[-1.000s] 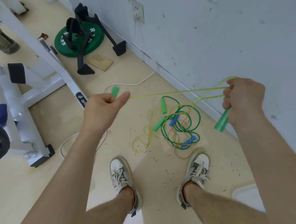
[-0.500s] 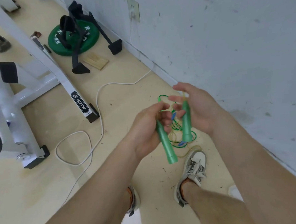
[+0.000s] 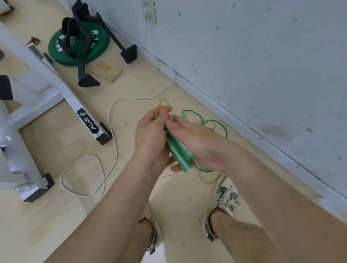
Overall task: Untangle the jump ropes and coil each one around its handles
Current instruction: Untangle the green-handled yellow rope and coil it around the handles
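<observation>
Two green handles point(image 3: 179, 153) of the yellow-green jump rope lie side by side between my hands at chest height. My left hand point(image 3: 151, 136) grips them from the left, and its fingertips also pinch loops of the yellow-green rope point(image 3: 163, 104) that stick out above. My right hand point(image 3: 200, 142) lies over the handles from the right and clasps them; its thumb is hidden. On the floor behind my hands lies the tangle of other ropes point(image 3: 215, 124), with a dark green rope showing and most of it covered by my right hand.
A white cable point(image 3: 109, 121) runs from a wall socket across the floor. A white machine frame point(image 3: 77, 107) stands at left. A green weight plate point(image 3: 79, 44) with black stands and a wooden block point(image 3: 107, 71) lie farther back. The wall point(image 3: 265, 69) runs close on my right.
My hands were spread apart with the rope stretched between them. They came together, and both handles now sit side by side with the rope gathered in loops above my left hand.
</observation>
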A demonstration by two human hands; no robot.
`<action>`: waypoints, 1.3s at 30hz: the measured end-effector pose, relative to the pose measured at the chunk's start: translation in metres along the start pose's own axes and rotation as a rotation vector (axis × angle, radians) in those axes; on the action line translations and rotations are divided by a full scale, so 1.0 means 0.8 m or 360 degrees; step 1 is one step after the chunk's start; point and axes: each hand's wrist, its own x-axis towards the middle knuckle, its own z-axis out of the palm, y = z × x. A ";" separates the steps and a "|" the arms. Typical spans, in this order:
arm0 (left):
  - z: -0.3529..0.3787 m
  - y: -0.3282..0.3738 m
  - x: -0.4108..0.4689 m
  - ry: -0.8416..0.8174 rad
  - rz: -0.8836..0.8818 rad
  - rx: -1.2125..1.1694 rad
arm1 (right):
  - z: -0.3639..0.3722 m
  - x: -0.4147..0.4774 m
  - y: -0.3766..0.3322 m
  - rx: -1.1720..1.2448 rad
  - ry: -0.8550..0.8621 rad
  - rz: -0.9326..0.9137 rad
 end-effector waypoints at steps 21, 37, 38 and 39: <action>-0.030 0.031 0.022 -0.0138 0.0033 0.0172 | -0.033 -0.016 -0.007 -0.0222 -0.0184 0.0060; -0.021 0.043 0.001 -0.0264 0.0655 0.0737 | -0.021 -0.021 -0.014 0.0517 -0.0660 0.0089; -0.018 0.043 0.000 -0.0283 0.0578 0.0633 | -0.018 -0.021 -0.014 0.0593 -0.0709 0.0076; -0.016 0.044 0.000 -0.0284 0.0488 0.0520 | -0.015 -0.021 -0.014 0.0661 -0.0740 0.0053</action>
